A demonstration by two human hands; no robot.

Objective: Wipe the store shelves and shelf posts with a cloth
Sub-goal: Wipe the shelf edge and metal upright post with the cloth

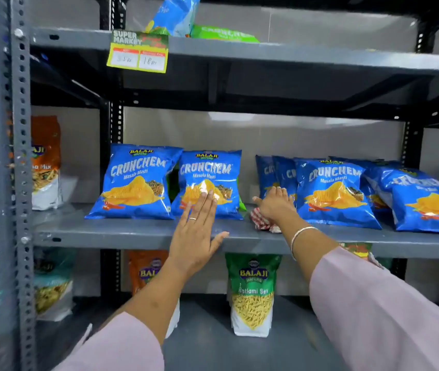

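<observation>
The right hand (276, 203) presses a red-and-white checked cloth (262, 222) flat on the grey middle shelf (132, 231), in the gap between Crunchem bags. The left hand (195, 231), fingers straight and open, holds back one blue Crunchem bag (209, 183). A wide stroke could knock down the bags. The bunched cloth shows no clear long axis.

Pale pink sleeves (390, 303), a ring (192, 218) (left), a bangle (300, 236) (right).
</observation>
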